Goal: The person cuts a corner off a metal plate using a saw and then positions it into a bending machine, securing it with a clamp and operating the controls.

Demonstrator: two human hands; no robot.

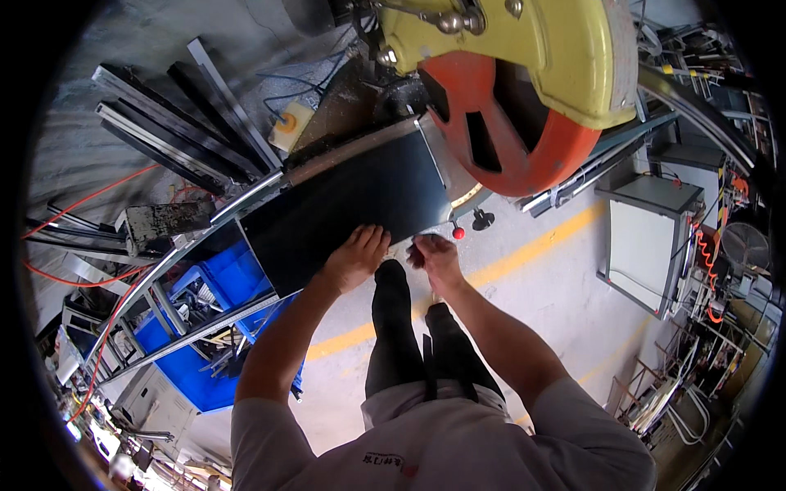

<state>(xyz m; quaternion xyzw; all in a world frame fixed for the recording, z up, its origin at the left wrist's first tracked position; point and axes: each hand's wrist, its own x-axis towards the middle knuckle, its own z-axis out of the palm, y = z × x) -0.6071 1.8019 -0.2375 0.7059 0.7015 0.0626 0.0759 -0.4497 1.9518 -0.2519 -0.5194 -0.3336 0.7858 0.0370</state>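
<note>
Head view: left hand (356, 255) lies flat and open on the dark metal sheet (348, 204) on the saw bench (270, 184). Right hand (434, 255) is curled at the sheet's near corner; whether its grip holds anything I cannot tell.

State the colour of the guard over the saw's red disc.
Pale yellow guard over the red disc, seen in the head view.

Head-worn fisheye, steeply downward, close
</note>
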